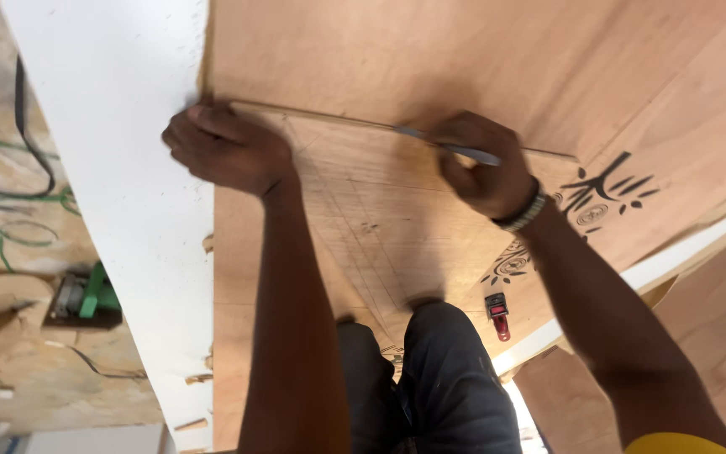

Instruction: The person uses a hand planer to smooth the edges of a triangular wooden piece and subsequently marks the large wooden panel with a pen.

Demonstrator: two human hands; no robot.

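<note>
My left hand [227, 150] presses down on the far left corner of a smaller plywood piece [363, 219] with faint pencil lines on it. That piece lies on a larger plywood sheet [430, 59]. My right hand [487, 166] grips a thin grey pencil-like tool [451, 145], its tip laid along the far edge of the small piece. A beaded band sits on my right wrist. My knees in dark trousers [439, 378] rest on the plywood at the near edge.
A white board [128, 193] runs along the left of the plywood. A green power tool [86, 298] and green cable [10, 210] lie on the floor at left. A small red item [497, 315] rests by black printed marks [598, 193].
</note>
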